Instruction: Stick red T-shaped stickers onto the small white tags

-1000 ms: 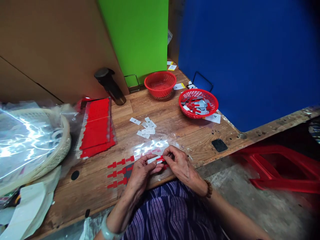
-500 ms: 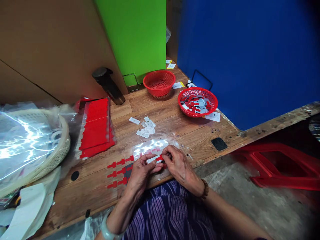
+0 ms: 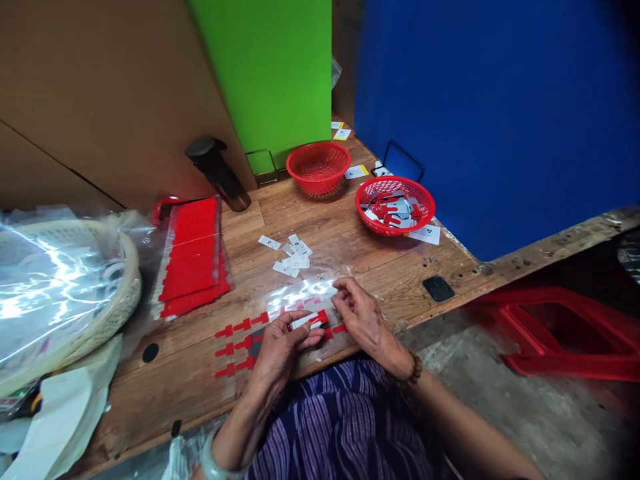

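Note:
My left hand (image 3: 281, 343) pinches a small white card (image 3: 303, 324) between thumb and fingers, above the table's front edge. A red sticker (image 3: 319, 319) covers the card's right end. To the right, my right hand (image 3: 364, 325) is apart from the card, its fingers loosely bent and nothing visible in them. Under and beside both hands lies a clear plastic sheet (image 3: 295, 293) with rows of red T-shaped stickers (image 3: 243, 325); the hands hide part of it. Several loose white cards (image 3: 297, 248) lie just beyond the sheet.
A red basket (image 3: 361, 212) holds cards with red pieces; another red basket (image 3: 319, 167) stands behind it. Stacked red sticker sheets (image 3: 189, 257), a dark bottle (image 3: 220, 177) and a plastic-covered cream basket (image 3: 131, 287) are at left. A red stool (image 3: 565, 333) stands beyond the right edge.
My right hand has let go of the card's red end and moved slightly right and up. My left hand keeps the card in nearly the same place.

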`<state>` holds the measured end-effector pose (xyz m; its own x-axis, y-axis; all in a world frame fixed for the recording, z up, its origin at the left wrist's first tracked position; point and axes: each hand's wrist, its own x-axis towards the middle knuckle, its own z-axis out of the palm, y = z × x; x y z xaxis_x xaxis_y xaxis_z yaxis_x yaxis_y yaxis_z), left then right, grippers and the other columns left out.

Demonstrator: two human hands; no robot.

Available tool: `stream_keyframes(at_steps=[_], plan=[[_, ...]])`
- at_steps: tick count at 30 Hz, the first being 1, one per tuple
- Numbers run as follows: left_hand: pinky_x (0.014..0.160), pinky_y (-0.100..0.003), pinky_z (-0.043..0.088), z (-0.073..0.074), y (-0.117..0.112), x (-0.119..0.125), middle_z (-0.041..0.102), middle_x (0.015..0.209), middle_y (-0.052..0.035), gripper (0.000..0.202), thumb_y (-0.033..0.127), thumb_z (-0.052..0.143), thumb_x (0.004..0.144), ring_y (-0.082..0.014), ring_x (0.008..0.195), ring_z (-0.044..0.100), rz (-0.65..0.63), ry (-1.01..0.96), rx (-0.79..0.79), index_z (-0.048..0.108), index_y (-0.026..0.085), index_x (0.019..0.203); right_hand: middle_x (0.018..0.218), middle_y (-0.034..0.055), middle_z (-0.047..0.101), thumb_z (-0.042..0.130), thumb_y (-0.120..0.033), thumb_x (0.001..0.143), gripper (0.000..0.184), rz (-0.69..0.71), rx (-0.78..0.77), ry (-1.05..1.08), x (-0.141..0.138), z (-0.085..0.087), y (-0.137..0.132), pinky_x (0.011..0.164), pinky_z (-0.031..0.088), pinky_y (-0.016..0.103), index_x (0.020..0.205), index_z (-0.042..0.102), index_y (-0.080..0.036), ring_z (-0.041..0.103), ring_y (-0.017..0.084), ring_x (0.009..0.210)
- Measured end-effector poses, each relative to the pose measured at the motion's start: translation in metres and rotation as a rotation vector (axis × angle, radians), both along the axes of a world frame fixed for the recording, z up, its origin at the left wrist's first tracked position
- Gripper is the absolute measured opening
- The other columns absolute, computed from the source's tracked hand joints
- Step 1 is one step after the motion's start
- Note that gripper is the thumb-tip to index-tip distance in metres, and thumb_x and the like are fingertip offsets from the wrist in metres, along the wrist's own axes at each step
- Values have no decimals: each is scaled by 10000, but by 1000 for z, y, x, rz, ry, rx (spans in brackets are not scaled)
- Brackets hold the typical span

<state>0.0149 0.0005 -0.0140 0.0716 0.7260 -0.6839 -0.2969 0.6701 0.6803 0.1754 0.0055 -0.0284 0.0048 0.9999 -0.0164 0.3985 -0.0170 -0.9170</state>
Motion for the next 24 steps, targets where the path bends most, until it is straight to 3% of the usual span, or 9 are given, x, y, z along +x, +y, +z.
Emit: stream_keyframes(at_steps=[1, 4, 8, 15, 20, 24], plan=[[590, -191, 559, 0, 0, 0, 712, 703, -110, 220, -13, 586, 737, -153, 594, 693, 2, 0, 3, 548, 73, 936, 749, -8, 550, 427, -236, 878, 131, 43, -45, 35, 1, 1, 0, 599, 431, 244, 948, 532, -199, 525, 110, 594], [597, -201, 561, 0, 1, -1, 711, 699, -105, 232, -13, 591, 729, -157, 595, 693, -4, -9, 16, 548, 73, 939, 603, -36, 528, 360, -324, 919, 248, 172, -169, 123, 2, 2, -1, 503, 398, 212, 841, 557, -196, 499, 88, 487], [604, -198, 558, 1, 0, -1, 705, 661, -90, 255, 15, 629, 706, -166, 609, 696, -33, -32, 35, 552, 71, 943, 582, -47, 526, 498, -337, 853, 163, 254, -271, 280, -3, -4, -3, 466, 399, 185, 879, 564, -190, 514, 84, 496], [561, -189, 544, 0, -1, -3, 698, 602, -76, 314, 105, 707, 672, -145, 540, 678, -61, -24, 59, 547, 86, 942, 523, -54, 516, 518, -393, 814, 238, 235, -418, 443, -8, -8, 3, 375, 368, 168, 762, 541, -162, 458, 60, 385], [575, -191, 540, -1, 0, -7, 709, 629, -83, 339, 127, 709, 673, -142, 553, 680, -54, -14, 78, 542, 95, 966, 548, -35, 553, 465, -478, 826, 332, 245, -416, 521, -12, -3, 5, 389, 412, 179, 763, 519, -156, 499, 68, 395], [582, -195, 534, 0, 2, -7, 709, 627, -85, 364, 172, 720, 663, -149, 572, 683, -74, 10, 90, 537, 98, 969, 520, -68, 537, 595, -425, 757, 283, 265, -407, 533, -13, -1, 3, 396, 409, 165, 833, 515, -163, 489, 63, 402]])
